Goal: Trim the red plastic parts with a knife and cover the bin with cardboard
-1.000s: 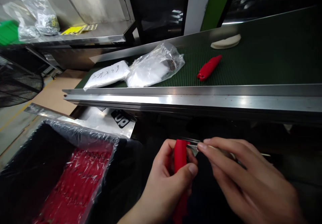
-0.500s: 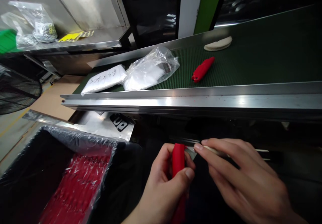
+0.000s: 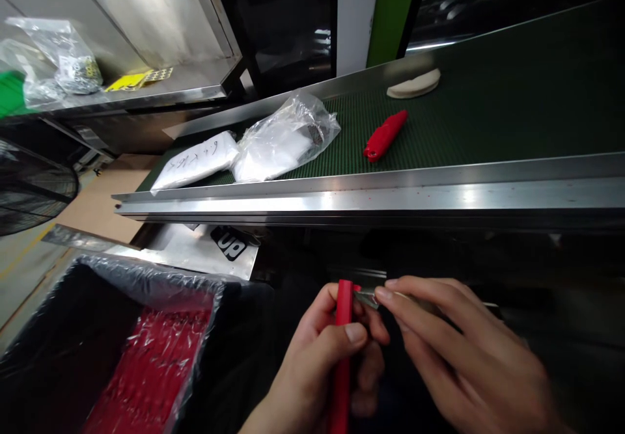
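Left hand (image 3: 317, 362) grips the upright red handle (image 3: 342, 356); right hand (image 3: 463, 356) pinches a blade (image 3: 367, 298) touching its top from the right.

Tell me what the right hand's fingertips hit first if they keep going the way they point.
The right hand points left with a small blade; first in line looks to be the red piece in the left hand, already about touching, though depth is unclear.
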### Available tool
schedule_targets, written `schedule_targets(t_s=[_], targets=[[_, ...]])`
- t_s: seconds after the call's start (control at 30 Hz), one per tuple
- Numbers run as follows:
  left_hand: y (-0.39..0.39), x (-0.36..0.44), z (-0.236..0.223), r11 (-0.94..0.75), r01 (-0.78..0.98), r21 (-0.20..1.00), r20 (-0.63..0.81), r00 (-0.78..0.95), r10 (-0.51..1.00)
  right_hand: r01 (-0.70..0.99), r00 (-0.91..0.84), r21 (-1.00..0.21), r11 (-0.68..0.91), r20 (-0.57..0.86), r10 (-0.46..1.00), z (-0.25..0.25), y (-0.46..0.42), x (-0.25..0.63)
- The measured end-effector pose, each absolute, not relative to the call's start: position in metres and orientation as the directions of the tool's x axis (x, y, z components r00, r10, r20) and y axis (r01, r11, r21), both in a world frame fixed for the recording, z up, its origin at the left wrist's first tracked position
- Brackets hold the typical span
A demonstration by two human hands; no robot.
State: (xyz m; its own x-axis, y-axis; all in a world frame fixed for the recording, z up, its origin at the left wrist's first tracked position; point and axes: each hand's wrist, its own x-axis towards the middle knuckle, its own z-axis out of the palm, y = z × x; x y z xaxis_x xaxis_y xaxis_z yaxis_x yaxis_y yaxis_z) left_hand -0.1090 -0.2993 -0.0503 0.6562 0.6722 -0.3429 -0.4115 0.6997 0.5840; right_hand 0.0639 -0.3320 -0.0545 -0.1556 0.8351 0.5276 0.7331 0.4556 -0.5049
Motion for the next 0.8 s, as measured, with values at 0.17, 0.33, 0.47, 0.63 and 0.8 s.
schedule_targets(t_s=[0.17,0.33,0.47,0.63,0.8], targets=[[-0.300,-0.105,-0.055,0.698,-0.506,0.507,-0.258,0.684,0.683,0.712,-0.133,-0.532,0.458,0.538,0.832,-0.055,-0.333,0.063],[-0.303,-0.103,-0.060,0.739,-0.542,0.401,-0.224,0.724,0.652,0.716,-0.121,-0.538,0.445,0.533,0.837,-0.058,-0.336,0.064],[-0.306,-0.101,-0.066,0.709,-0.574,0.410,-0.134,0.731,0.669,0.744,-0.105,-0.504,0.438,0.560,0.822,-0.061,-0.334,0.067],[-0.309,-0.098,-0.066,0.723,-0.595,0.351,-0.077,0.752,0.655,0.729,0.015,-0.590,0.347,0.520,0.854,-0.059,-0.336,0.072],[-0.307,-0.099,-0.052,0.770,-0.554,0.317,-0.213,0.749,0.627,0.719,-0.042,-0.573,0.394,0.530,0.847,-0.054,-0.345,0.068]])
